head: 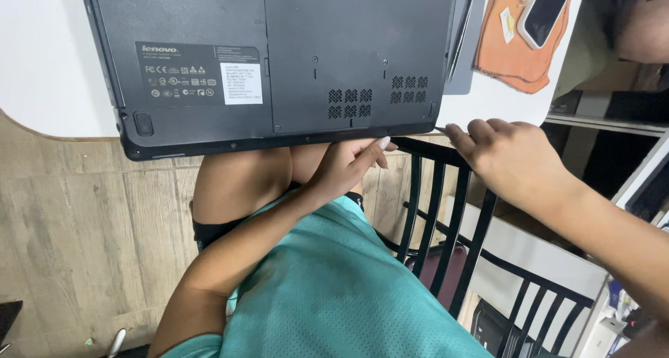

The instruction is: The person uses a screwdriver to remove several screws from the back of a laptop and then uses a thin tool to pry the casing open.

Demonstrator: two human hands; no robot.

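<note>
I am looking down over a teal mesh shirt (341, 288) and a bare knee toward the table (42, 65), with a black chair (446, 218) standing on the wood floor (90, 239) beside me. My left hand (345, 166) is reaching up to the near edge of the laptop (279, 58), fingers curled narrow with the tips touching the underside of that edge where it is overhanging the table. My right hand (512, 156) is hovering just beside the laptop's near right corner, fingers bent loosely and close together; I cannot tell whether they are pinching anything. The laptop is lying upside down, its dark base with vents and labels facing up. Farther off, tweezers (462, 30) are resting on a grey pad (474, 51), and a phone (547, 9) is lying on an orange cloth (519, 58).
</note>
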